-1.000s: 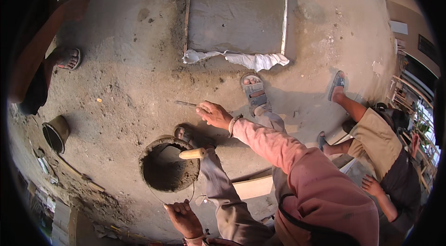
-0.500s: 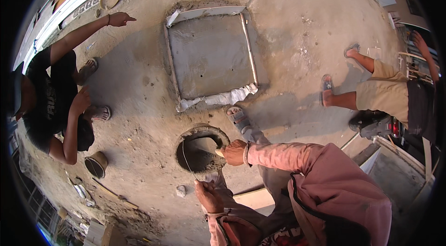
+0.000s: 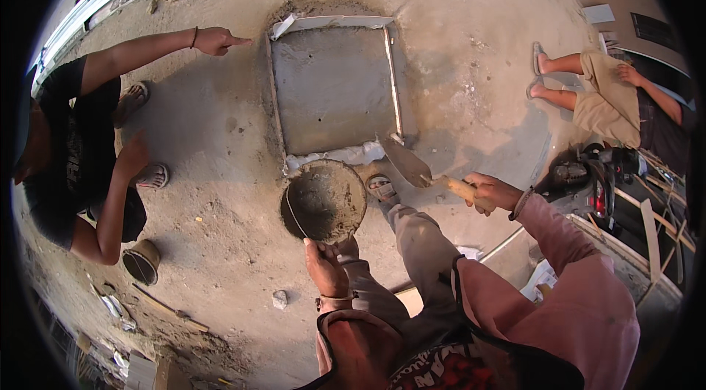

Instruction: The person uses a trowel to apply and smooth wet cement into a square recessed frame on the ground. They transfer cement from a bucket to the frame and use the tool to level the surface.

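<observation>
So the trowel [image 3: 409,163] is up out of the mortar pan [image 3: 324,201] now, right hand [image 3: 491,191] clenched round its handle, while the left hand [image 3: 324,266] grips the pan's near rim, beside the fresh slab [image 3: 332,88].

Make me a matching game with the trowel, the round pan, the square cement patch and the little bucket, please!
Things:
1. trowel
2. round pan
3. square cement patch
4. small bucket

Places:
A. framed by pale strips, beyond the pan
B. in the right hand
C. gripped at its near rim by the left hand
D. on the ground beside the crouching person in black

Pairs: 1-B, 2-C, 3-A, 4-D
</observation>
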`<state>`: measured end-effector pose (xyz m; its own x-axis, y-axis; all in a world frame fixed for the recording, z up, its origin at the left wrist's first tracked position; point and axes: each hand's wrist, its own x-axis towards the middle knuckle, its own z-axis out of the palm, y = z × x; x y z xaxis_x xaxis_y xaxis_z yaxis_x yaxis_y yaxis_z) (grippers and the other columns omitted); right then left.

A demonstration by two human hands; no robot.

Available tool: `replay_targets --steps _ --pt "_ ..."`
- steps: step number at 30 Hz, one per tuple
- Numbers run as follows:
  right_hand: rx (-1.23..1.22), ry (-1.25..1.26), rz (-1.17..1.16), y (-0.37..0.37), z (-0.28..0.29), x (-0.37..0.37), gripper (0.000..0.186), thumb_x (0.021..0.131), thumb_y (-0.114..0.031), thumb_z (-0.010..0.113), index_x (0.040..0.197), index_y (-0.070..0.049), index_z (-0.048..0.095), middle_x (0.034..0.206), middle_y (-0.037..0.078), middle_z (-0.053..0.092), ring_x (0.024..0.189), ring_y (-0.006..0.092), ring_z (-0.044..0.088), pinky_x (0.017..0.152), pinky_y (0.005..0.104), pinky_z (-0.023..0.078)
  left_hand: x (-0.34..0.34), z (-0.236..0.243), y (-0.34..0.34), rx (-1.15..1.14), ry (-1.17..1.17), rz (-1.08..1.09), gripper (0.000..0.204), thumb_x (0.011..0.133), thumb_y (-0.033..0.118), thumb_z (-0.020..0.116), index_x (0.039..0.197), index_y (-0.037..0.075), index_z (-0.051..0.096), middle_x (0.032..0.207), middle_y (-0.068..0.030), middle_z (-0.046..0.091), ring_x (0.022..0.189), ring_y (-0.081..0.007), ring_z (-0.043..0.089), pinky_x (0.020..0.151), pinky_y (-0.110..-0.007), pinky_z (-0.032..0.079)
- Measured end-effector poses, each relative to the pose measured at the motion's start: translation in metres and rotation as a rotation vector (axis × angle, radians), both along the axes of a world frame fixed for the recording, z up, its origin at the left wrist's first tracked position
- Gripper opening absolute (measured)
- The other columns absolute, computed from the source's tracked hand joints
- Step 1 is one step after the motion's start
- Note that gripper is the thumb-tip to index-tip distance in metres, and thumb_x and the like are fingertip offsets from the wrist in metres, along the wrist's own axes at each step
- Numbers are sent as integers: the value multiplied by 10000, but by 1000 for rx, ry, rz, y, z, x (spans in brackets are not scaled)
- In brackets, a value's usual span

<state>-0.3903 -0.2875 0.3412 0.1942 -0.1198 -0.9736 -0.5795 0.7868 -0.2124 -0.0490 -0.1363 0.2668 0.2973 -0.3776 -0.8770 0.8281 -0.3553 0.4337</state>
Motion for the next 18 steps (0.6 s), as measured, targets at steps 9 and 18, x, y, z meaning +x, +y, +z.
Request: replay_targets --steps 9,18 --pt "-425 423 -31 -66 -240 21 479 858 -310 577 1217 -38 412 843 108 572 604 171 569 482 329 460 97 -78 -23 26 -235 175 279 955 332 464 747 147 438 655 49 380 575 -94 327 606 -257 332" --pt "-649 652 596 -160 -392 -13 572 824 -335 500 1330 -93 388 1085 229 597 1001 374 579 878 444 450 211 -232 2 144 -498 101 296 954 346 462 846 73 495 655 4 416 634 -136 415 736 -341 422"
